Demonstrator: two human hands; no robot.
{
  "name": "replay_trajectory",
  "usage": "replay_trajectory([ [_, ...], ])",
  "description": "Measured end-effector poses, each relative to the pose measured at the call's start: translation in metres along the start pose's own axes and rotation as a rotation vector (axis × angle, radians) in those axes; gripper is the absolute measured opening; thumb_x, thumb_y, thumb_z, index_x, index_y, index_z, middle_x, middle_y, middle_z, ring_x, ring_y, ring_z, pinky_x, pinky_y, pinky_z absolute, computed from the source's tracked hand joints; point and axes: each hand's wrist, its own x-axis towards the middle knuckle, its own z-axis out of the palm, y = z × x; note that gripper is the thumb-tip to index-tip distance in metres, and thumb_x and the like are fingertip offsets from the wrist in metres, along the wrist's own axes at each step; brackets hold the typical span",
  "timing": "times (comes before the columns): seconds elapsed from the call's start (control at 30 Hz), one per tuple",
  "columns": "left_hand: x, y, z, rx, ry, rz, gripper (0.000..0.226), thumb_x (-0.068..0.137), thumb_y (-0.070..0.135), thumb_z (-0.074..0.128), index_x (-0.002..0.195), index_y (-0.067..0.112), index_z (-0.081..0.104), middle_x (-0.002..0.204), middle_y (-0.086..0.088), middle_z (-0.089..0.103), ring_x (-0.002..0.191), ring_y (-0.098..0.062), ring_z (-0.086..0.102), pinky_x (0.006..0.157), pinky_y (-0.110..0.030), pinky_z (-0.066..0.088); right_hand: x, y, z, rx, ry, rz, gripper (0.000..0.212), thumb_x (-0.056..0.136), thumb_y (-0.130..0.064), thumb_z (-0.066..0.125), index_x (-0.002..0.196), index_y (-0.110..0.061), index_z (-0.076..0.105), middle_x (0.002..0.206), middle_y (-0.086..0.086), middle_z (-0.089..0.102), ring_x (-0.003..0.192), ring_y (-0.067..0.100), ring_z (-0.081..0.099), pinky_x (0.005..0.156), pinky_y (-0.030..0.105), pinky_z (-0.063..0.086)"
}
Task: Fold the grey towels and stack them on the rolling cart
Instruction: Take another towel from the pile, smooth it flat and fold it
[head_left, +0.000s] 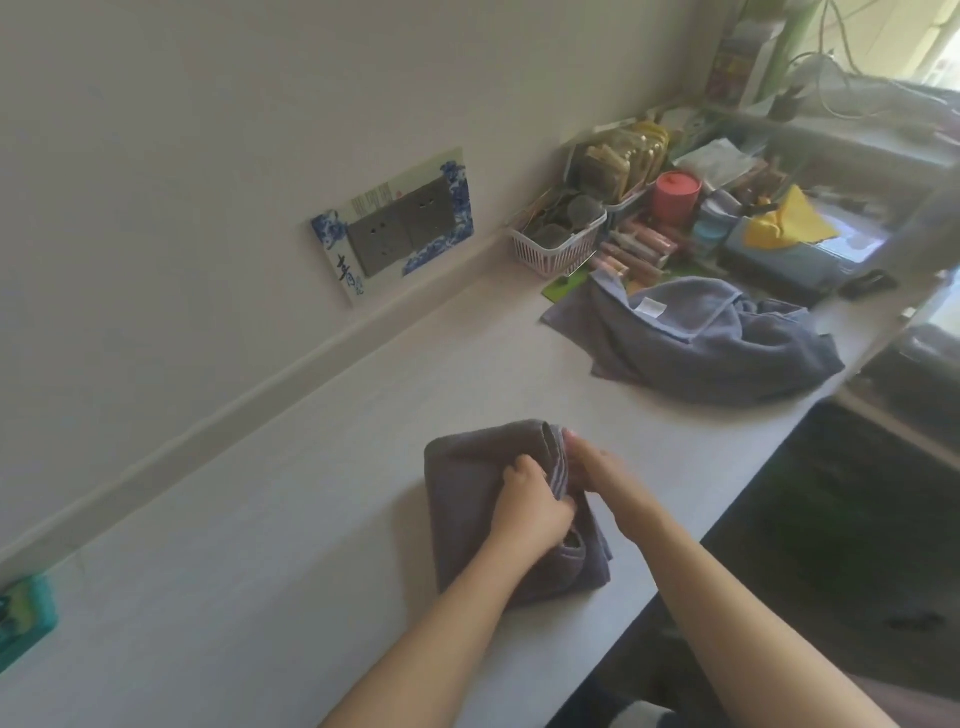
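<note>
One grey towel (470, 499) lies folded into a thick, compact packet on the white countertop (311, 467), near its front edge, and both hands are on it. The left hand (530, 501) has its fingers curled into the layers at the packet's right side, gripping the cloth, while the right hand (597, 467) lies against the stacked folded edges with fingers that look fairly straight, pressing or steadying rather than pinching. By my reading this towel is at its last fold or being squared up, so the folding of this piece is nearly done. Farther along the counter, well apart from the hands, sits a crumpled heap of grey-blue towels (701, 338), one with a white label showing; it looks like two pieces at least, though the exact number cannot be told from the tangle. These are still to be folded. No rolling cart is in view and no finished stack can be seen, so the stacking step appears wholly ahead, at least as far as this view shows. Counting what is plain: one folded towel under the hands, one unfolded heap, two hands. Beyond the heap are a pink slotted basket (550, 244), a red lidded canister (675, 195), a yellow cloth (789, 221) and a double wall socket (400, 228) with a blue-patterned surround.
</note>
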Motion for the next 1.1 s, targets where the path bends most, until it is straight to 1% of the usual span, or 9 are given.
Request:
replay_trajectory([
  [0.13, -0.001, -0.007, 0.012, -0.151, -0.084, 0.044, 0.025, 0.089, 0.023, 0.056, 0.111, 0.014, 0.051, 0.118, -0.005, 0.051, 0.098, -0.015, 0.058, 0.085, -0.023, 0.045, 0.008, 0.016, -0.012, -0.240, -0.027, 0.007, 0.036, 0.085, -0.042, 0.064, 0.100, -0.009, 0.065, 0.089, 0.008, 0.067, 0.083, 0.015, 0.060, 0.067, 0.018, 0.045],
  [0.23, -0.001, -0.031, 0.008, 0.006, 0.379, 0.203, 0.021, 0.084, 0.016, 0.048, 0.097, 0.016, 0.064, 0.105, -0.002, 0.057, 0.089, -0.018, 0.059, 0.086, -0.034, 0.048, 0.014, 0.023, -0.009, -0.433, 0.009, -0.002, 0.040, 0.085, -0.039, 0.066, 0.113, -0.012, 0.055, 0.102, 0.001, 0.063, 0.095, 0.019, 0.061, 0.083, 0.032, 0.050],
  [0.3, 0.008, -0.053, 0.007, 0.302, 0.559, 0.273, 0.038, 0.077, 0.023, 0.044, 0.106, 0.015, 0.067, 0.118, -0.009, 0.060, 0.109, -0.027, 0.052, 0.094, -0.041, 0.041, 0.014, 0.024, -0.002, -0.607, 0.062, -0.027, 0.033, 0.090, -0.035, 0.058, 0.110, -0.010, 0.051, 0.099, 0.003, 0.060, 0.095, 0.024, 0.058, 0.078, 0.032, 0.044],
  [0.4, 0.022, -0.075, 0.011, 0.558, 0.438, 0.226, 0.061, 0.083, 0.043, 0.039, 0.136, 0.014, 0.050, 0.148, -0.017, 0.039, 0.137, -0.035, 0.026, 0.109, -0.053, 0.016, 0.012, 0.029, 0.006, -0.701, 0.107, -0.088, 0.022, 0.095, -0.026, 0.048, 0.105, -0.007, 0.046, 0.101, 0.012, 0.061, 0.094, 0.031, 0.057, 0.069, 0.032, 0.038],
  [0.57, 0.031, -0.079, 0.029, 0.682, 0.333, 0.138, 0.069, 0.087, 0.058, 0.031, 0.142, 0.019, 0.042, 0.151, -0.015, 0.035, 0.140, -0.036, 0.029, 0.106, -0.064, 0.014, 0.008, 0.037, 0.008, -0.640, 0.148, -0.128, 0.008, 0.096, -0.018, 0.040, 0.091, -0.011, 0.040, 0.090, 0.012, 0.054, 0.081, 0.028, 0.051, 0.066, 0.032, 0.036],
  [0.73, 0.039, -0.084, 0.035, 0.667, 0.332, 0.125, 0.068, 0.088, 0.056, 0.031, 0.144, 0.018, 0.039, 0.152, -0.013, 0.033, 0.141, -0.032, 0.021, 0.106, -0.064, 0.016, 0.006, 0.042, 0.014, -0.627, 0.165, -0.180, 0.030, 0.097, -0.017, 0.038, 0.126, -0.009, 0.040, 0.120, 0.010, 0.045, 0.115, 0.026, 0.040, 0.095, 0.033, 0.035],
  [0.87, 0.036, -0.085, 0.032, 0.607, 0.363, 0.188, 0.066, 0.086, 0.053, 0.034, 0.141, 0.018, 0.044, 0.149, -0.016, 0.037, 0.139, -0.031, 0.023, 0.107, -0.064, 0.022, 0.006, 0.039, 0.013, -0.581, 0.212, -0.131, 0.045, 0.096, -0.020, 0.042, 0.139, -0.010, 0.032, 0.129, 0.015, 0.039, 0.122, 0.030, 0.036, 0.100, 0.038, 0.033],
  [0.97, 0.024, -0.097, 0.022, 0.298, 0.512, 0.247, 0.061, 0.084, 0.041, 0.048, 0.140, 0.015, 0.043, 0.149, -0.022, 0.032, 0.138, -0.035, 0.026, 0.108, -0.050, 0.027, 0.005, 0.039, 0.007, -0.609, 0.198, -0.019, 0.043, 0.095, -0.033, 0.047, 0.125, -0.003, 0.044, 0.116, 0.016, 0.053, 0.108, 0.034, 0.052, 0.085, 0.037, 0.044],
  [1.1, -0.006, -0.110, 0.010, -0.370, 0.455, -0.177, 0.077, 0.084, 0.032, 0.068, 0.146, 0.010, 0.028, 0.146, -0.014, 0.036, 0.134, -0.027, 0.037, 0.111, -0.034, 0.031, -0.004, 0.035, 0.003, -0.494, 0.090, 0.115, 0.047, 0.090, -0.041, 0.056, 0.099, 0.005, 0.056, 0.095, 0.019, 0.063, 0.074, 0.022, 0.055, 0.063, 0.031, 0.042],
])
